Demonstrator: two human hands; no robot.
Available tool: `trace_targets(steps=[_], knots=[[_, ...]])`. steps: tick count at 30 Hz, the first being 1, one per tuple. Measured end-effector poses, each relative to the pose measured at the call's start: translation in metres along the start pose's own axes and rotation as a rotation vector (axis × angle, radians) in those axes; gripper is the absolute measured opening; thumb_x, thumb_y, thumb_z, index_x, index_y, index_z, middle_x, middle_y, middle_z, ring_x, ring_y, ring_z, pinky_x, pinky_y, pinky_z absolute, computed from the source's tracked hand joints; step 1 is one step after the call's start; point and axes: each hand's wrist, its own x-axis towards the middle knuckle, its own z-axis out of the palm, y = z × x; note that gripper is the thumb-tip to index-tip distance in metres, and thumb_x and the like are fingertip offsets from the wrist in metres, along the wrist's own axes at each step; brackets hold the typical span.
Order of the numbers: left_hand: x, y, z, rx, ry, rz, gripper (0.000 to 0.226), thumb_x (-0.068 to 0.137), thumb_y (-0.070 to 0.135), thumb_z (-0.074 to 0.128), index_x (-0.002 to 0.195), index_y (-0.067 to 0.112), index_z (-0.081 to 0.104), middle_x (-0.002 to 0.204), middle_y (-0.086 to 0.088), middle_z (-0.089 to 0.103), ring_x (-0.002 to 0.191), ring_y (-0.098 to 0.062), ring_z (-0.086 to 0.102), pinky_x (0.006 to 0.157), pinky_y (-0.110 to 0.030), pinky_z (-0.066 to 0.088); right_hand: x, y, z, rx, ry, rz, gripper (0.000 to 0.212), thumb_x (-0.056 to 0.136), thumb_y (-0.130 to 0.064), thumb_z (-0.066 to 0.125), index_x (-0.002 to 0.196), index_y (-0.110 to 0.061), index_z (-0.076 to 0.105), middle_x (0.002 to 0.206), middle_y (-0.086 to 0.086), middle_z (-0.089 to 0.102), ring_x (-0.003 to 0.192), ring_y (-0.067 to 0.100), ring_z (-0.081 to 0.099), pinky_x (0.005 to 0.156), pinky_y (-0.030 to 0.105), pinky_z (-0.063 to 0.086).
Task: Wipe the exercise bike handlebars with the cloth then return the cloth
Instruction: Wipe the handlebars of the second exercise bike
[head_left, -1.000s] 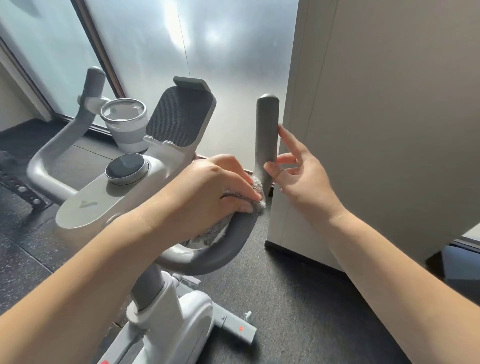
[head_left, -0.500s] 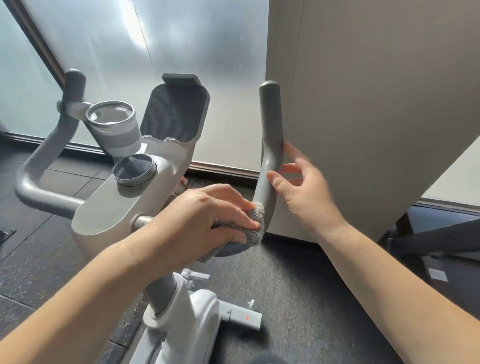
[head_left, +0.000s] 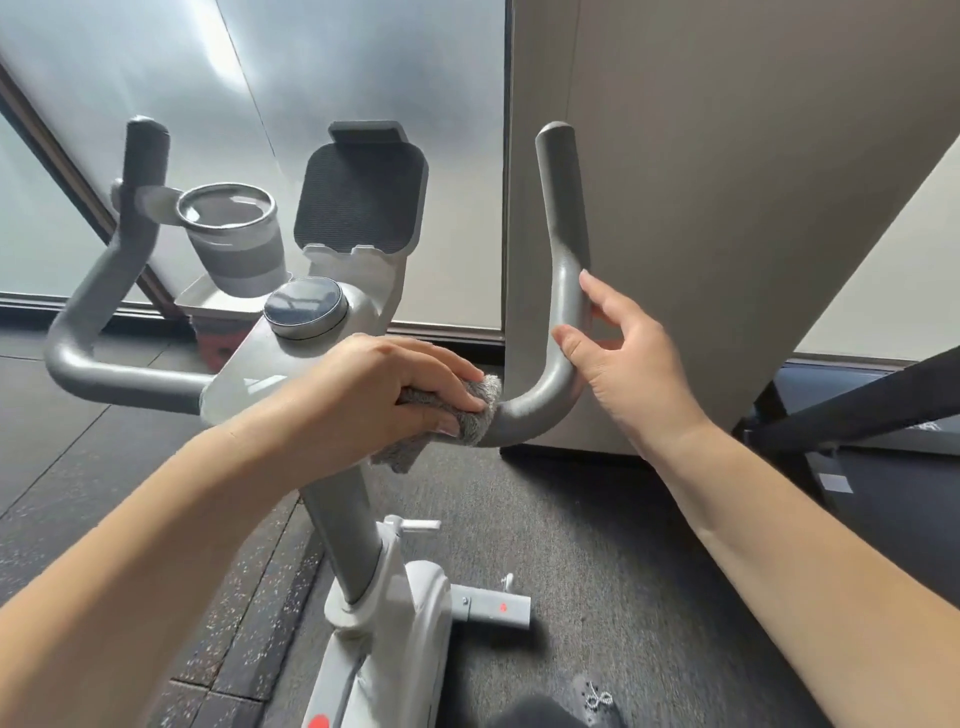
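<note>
We see the main risk in the cloth: it is bunched, with a loose tail hanging below the bar, so it could slide out from under our left hand or skip part of the bend. The right handlebar could also turn if our steadying hold is too light. Our left hand curls over the cloth and presses it onto the near, low part of that bar, just right of the console. Our right hand rests on the upright beyond the bend, thumb on the near face, fingers loosely spread. The left handlebar looks untouched.
</note>
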Motion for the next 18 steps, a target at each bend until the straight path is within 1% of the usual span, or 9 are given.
trace_targets(steps=[2,3,4,7,9,10,13,16,18], knots=[[-0.007,-0.007,-0.008,0.013,0.011,-0.025,0.022,0.069,0.014,0.080,0.087,0.026,0.077,0.106,0.017,0.068,0.097,0.010,0.059,0.085,-0.005,0.041,0.000,0.000,-0.001,-0.007,0.000,0.007,0.056,0.088,-0.024,0.066,0.139,-0.032,0.046,0.141,-0.007,0.047,0.124,0.003,0.048,0.110,0.021,0.035],[-0.011,-0.010,-0.013,0.022,0.013,-0.041,0.023,0.069,0.014,0.080,0.087,0.028,0.077,0.106,0.018,0.068,0.097,0.011,0.059,0.085,-0.004,0.040,0.000,0.000,-0.001,-0.010,0.000,0.010,0.055,0.087,-0.024,0.067,0.138,-0.032,0.047,0.141,-0.008,0.047,0.129,0.004,0.044,0.113,0.027,0.033],[-0.015,-0.015,-0.018,0.036,0.014,-0.058,0.023,0.069,0.016,0.080,0.086,0.030,0.077,0.106,0.020,0.067,0.096,0.011,0.059,0.085,-0.005,0.040,-0.001,0.000,-0.001,-0.007,0.001,0.013,0.055,0.087,-0.024,0.067,0.138,-0.031,0.047,0.141,-0.009,0.048,0.131,0.004,0.043,0.114,0.030,0.033],[-0.027,-0.028,-0.031,0.069,0.024,-0.106,0.030,0.067,0.017,0.081,0.083,0.041,0.074,0.104,0.026,0.067,0.093,0.010,0.060,0.087,-0.009,0.043,0.000,0.001,-0.001,0.001,0.005,0.022,0.054,0.086,-0.025,0.069,0.136,-0.031,0.050,0.140,-0.012,0.050,0.131,0.003,0.043,0.114,0.033,0.034],[-0.032,-0.033,-0.035,0.089,0.031,-0.108,0.032,0.067,0.016,0.081,0.081,0.044,0.073,0.103,0.029,0.066,0.093,0.011,0.060,0.086,-0.007,0.042,0.000,0.002,-0.001,0.001,0.002,0.026,0.055,0.085,-0.026,0.070,0.136,-0.031,0.050,0.139,-0.012,0.051,0.131,0.004,0.044,0.112,0.035,0.037],[-0.034,-0.034,-0.036,0.107,0.030,-0.093,0.030,0.067,0.015,0.081,0.083,0.041,0.075,0.104,0.028,0.066,0.093,0.011,0.060,0.086,-0.005,0.041,0.001,0.003,-0.001,0.000,0.000,0.030,0.055,0.085,-0.027,0.070,0.136,-0.032,0.051,0.139,-0.013,0.051,0.130,0.005,0.045,0.111,0.036,0.038],[-0.034,-0.034,-0.034,0.128,0.041,-0.050,0.024,0.068,0.015,0.080,0.088,0.028,0.077,0.103,0.018,0.068,0.094,0.011,0.058,0.085,-0.002,0.039,0.002,0.004,-0.002,-0.006,0.000,0.041,0.055,0.084,-0.028,0.070,0.136,-0.032,0.051,0.138,-0.013,0.052,0.130,0.006,0.045,0.110,0.038,0.040],[-0.031,-0.031,-0.029,0.090,0.057,-0.028,0.019,0.069,0.026,0.076,0.088,0.029,0.076,0.102,0.018,0.069,0.092,0.011,0.060,0.086,-0.008,0.043,0.003,0.005,-0.003,0.000,-0.001,0.043,0.055,0.082,-0.031,0.072,0.134,-0.033,0.053,0.136,-0.013,0.054,0.129,0.007,0.047,0.108,0.041,0.041],[-0.027,-0.027,-0.021,0.063,0.080,-0.002,0.018,0.070,0.019,0.079,0.087,0.025,0.077,0.101,0.016,0.070,0.091,0.015,0.059,0.084,-0.004,0.041,0.004,0.005,-0.004,-0.006,-0.005,0.043,0.054,0.082,-0.032,0.072,0.133,-0.035,0.053,0.135,-0.014,0.055,0.129,0.007,0.047,0.108,0.042,0.042]])
